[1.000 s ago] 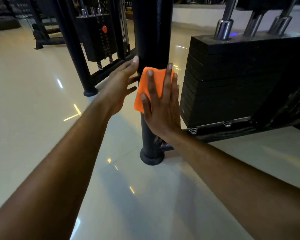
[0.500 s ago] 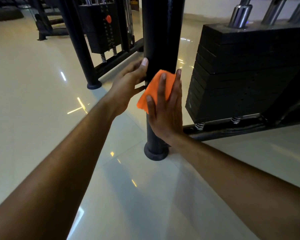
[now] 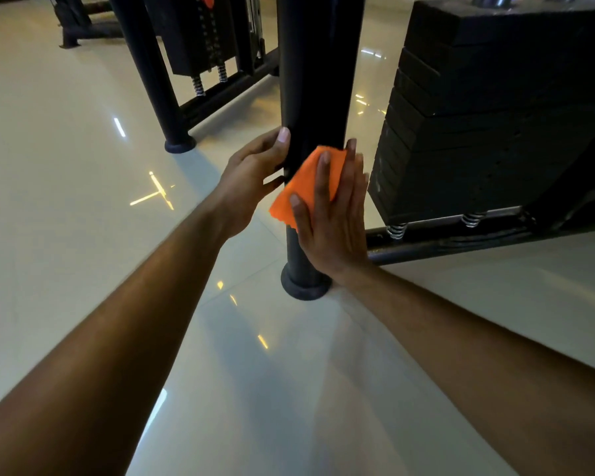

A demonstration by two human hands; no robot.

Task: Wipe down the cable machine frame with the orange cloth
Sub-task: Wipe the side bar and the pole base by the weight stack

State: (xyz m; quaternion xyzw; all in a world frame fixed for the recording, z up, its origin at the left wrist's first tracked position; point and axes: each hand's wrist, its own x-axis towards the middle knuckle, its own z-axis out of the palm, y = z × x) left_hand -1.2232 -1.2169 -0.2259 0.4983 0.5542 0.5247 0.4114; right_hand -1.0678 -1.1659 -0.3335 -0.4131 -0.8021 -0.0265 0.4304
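The cable machine's black upright post (image 3: 318,63) rises from a round foot on the floor in the middle of the view. My right hand (image 3: 334,214) presses the orange cloth (image 3: 306,182) flat against the post's lower part, fingers straight and pointing up. My left hand (image 3: 251,180) holds the post's left side at the same height, thumb on the front and fingers curled round behind it.
A black weight stack (image 3: 495,108) on springs stands just right of the post, with a low frame rail (image 3: 461,235) under it. A second post (image 3: 158,84) and smaller weight stack (image 3: 200,32) stand at the back left. Glossy tiled floor (image 3: 66,201) spreads left and near.
Both hands and the cloth have slid down the post toward its foot, and the view has tilted lower. My right hand stays flat on the cloth.
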